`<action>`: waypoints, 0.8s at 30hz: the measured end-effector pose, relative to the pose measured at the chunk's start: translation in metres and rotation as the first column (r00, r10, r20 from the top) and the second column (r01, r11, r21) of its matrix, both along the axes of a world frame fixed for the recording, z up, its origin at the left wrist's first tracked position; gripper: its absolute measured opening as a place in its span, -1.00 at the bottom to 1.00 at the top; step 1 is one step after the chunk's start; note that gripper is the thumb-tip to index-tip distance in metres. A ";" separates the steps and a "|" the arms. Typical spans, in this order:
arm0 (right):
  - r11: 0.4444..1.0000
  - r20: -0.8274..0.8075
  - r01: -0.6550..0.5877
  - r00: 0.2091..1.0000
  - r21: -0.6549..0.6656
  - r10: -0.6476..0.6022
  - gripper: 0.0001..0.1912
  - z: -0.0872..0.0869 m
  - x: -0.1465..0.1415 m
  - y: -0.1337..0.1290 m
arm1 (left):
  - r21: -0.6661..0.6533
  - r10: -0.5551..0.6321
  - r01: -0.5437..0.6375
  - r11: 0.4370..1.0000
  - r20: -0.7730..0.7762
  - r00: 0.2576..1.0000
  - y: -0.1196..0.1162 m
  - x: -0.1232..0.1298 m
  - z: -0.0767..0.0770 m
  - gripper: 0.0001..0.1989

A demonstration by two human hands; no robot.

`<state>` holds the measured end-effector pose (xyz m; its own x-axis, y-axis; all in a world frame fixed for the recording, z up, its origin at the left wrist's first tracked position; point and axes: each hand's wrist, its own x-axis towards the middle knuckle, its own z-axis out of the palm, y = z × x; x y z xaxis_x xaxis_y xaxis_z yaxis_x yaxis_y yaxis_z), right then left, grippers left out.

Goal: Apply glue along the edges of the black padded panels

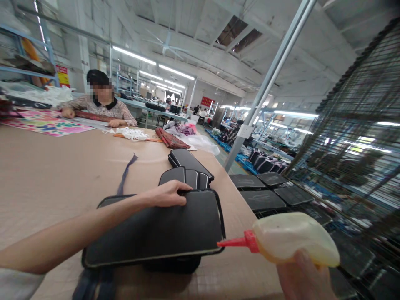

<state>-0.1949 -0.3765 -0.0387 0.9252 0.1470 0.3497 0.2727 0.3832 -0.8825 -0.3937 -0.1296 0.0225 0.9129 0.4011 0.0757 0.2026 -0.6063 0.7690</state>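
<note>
My left hand (170, 193) pinches the far edge of a black rounded rectangular panel (162, 229), thumb on its top face. The panel is tilted towards me, and a pale line runs along its near rim. In my right hand (304, 275) is a squeeze glue bottle (293, 237) with yellowish contents, lying nearly level. Its red nozzle (233, 241) points left, with the tip at the panel's near right corner. Beneath the panel sits another dark piece (175, 264), mostly hidden. Behind my left hand lie more black panels (190, 162) in a stack.
The brown-covered table (62, 166) carries a dark fabric strip (126, 175), white scraps (133, 133) and a folded red cloth (171, 138). Across it sits a person (100, 104) handling fabric. More black panels (262, 200) lie right of the table, beside a metal post (246, 129) and a wire rack (353, 121).
</note>
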 end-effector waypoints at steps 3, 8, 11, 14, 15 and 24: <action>0.999 0.010 0.042 0.999 0.019 -0.042 -0.47 -0.018 -0.012 0.003 | -0.292 0.098 -0.066 0.954 0.093 0.991 0.011 0.011 -0.013 -0.61; 0.995 -0.012 0.024 1.000 0.098 -0.023 -0.50 -0.023 -0.035 0.024 | -0.634 0.292 -0.137 0.761 0.147 0.945 0.014 0.029 -0.032 -0.65; 0.989 -0.060 -0.023 0.998 0.143 0.032 -0.49 -0.016 -0.042 0.035 | -0.680 0.290 -0.108 0.725 0.159 0.944 0.014 0.037 -0.043 -0.62; 0.981 -0.142 -0.084 0.984 0.177 0.110 -0.46 -0.013 -0.041 0.045 | -0.711 0.302 -0.111 0.694 0.148 0.942 0.018 0.043 -0.053 -0.63; 0.977 -0.156 -0.098 0.979 0.187 0.128 -0.46 -0.014 -0.038 0.049 | -0.720 0.305 -0.114 0.684 0.141 0.942 0.019 0.044 -0.055 -0.63; 0.989 -0.171 -0.136 0.975 0.057 0.144 -0.54 -0.061 -0.027 0.062 | -0.755 0.307 -0.110 0.647 0.125 0.944 0.032 0.056 -0.067 -0.65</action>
